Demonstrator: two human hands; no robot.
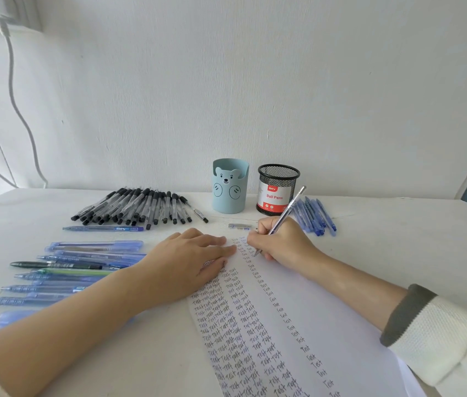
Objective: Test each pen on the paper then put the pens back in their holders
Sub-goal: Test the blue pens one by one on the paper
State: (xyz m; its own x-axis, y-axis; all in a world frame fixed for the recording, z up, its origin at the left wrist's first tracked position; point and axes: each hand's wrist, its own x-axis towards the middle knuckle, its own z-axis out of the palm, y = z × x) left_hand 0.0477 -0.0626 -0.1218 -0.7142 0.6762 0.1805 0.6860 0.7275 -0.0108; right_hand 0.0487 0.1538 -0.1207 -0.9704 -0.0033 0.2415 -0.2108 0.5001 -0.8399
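Observation:
A white sheet of paper (326,325) lies in front of me, filled with columns of the handwritten word "Test". My left hand (189,265) lies flat on the sheet's upper left part, fingers straight. My right hand (281,242) grips a clear-barrelled pen (286,210) with its tip down on the paper near the top. At the back stand two holders: a light blue bear cup (230,186) and a black mesh cup (276,189) labelled "Ball Pens".
A heap of black-capped pens (137,207) lies at the back left. Several blue and dark pens (77,267) lie in a row at the left. Blue pens (315,214) rest right of the mesh cup. A loose cap (239,226) lies near the paper's top.

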